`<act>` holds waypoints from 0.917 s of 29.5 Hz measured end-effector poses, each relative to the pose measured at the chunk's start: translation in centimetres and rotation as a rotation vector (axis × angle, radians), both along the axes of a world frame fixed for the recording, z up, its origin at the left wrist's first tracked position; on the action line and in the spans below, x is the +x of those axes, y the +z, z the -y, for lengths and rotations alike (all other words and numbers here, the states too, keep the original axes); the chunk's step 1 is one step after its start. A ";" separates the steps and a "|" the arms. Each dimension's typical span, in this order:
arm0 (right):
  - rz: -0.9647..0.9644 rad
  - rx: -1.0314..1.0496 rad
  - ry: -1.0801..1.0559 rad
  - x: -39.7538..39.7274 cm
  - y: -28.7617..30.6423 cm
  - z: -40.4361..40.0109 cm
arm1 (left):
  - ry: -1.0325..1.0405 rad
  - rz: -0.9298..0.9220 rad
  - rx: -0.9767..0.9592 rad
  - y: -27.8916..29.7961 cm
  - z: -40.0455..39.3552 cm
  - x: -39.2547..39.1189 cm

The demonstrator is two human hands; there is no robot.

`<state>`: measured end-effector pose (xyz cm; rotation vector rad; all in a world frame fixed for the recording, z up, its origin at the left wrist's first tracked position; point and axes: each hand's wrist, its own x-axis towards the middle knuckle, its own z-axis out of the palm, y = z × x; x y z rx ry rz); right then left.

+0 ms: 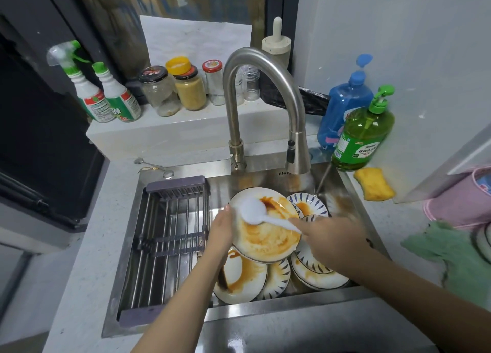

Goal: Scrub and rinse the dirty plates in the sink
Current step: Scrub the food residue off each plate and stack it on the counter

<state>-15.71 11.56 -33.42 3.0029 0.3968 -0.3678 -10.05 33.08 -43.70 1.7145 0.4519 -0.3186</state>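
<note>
Head view: looking down and forward into a steel sink (127, 249) set in a pale speckled desk (87, 286).
Held plate: a white plate (265, 235) smeared with orange-brown sauce is being held tilted over the middle of the sink, its face turned toward the person, above the stacked plates.
Left hand: the left hand (221, 228) is gripping the plate's left rim, fingers going behind it.
Right hand: the right hand (326, 235) is grasping the handle of a white scrubbing brush (252, 210); the handle is running from lower right to upper left, and the round head is pressing on the plate's upper left.
Key relation: the brush is crossing the plate from the right, so remaining sauce is lying mostly below and right of the head, nearer the right hand.
Other plates: several dirty plates (241, 278), some with blue leaf rims, are lying overlapped on the sink floor beneath and to the right.
Progress: judging by the smears, scrubbing is at an early stage and rinsing is not yet done.
Faucet: a curved faucet (265, 68) is hanging its spray head behind the plate; whether water is running cannot be told.
Rack: a drying rack (170, 241) is filling the sink's left half.
Surroundings: a yellow sponge (373, 184), a green soap bottle (364, 132) and a green cloth (457, 257) are sitting at the right.
</note>
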 end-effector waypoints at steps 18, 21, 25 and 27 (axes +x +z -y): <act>0.037 -0.033 -0.112 0.3 0.1 0.1 | 0.006 -0.112 -0.089 1.1 0.5 0.3; 0.015 -0.032 -0.074 -0.4 -0.1 -1.0 | -0.001 -0.077 -0.049 1.4 0.8 0.3; 0.057 -0.042 -0.100 0.0 -0.5 -0.7 | -0.015 -0.068 -0.065 1.0 0.6 0.1; 0.049 -0.081 -0.174 0.5 -0.3 0.3 | 0.001 -0.050 -0.071 0.8 0.2 0.1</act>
